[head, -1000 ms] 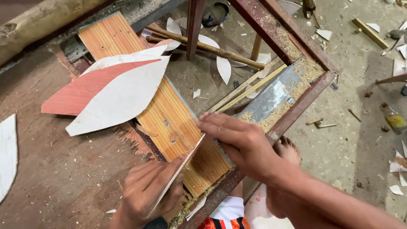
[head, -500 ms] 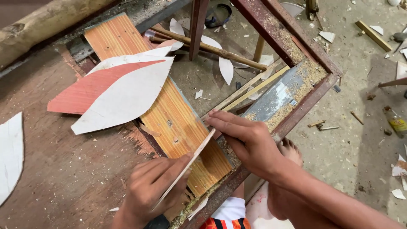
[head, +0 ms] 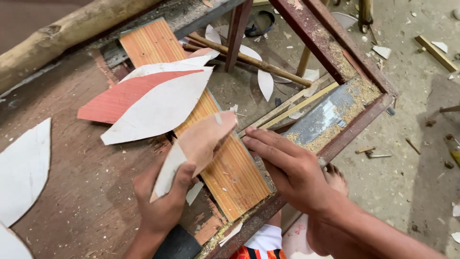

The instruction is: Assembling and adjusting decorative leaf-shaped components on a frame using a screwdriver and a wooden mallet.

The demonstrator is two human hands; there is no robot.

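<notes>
Currently a thin leaf-shaped offcut [head: 194, 151] is pinched at its lower end by the left hand [head: 163, 201], above the striped board [head: 225, 168]. Right hand [head: 287, 165] is pressed flat, fingers together, on the counter [head: 72, 192] edge. Likely light, stiff, brittle; best gripped mid-body.

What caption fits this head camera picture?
Left hand lifts a leaf-shaped cutout while right hand rests on a striped board.

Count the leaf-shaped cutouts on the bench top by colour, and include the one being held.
White cutouts: 4 (two in the pile, two at the bench's left edge)
Red cutout: 1
Tan cutout, in the fingers of the left hand: 1
Total: 6
A pinkish tip behind the pile is too hidden to count.
</notes>
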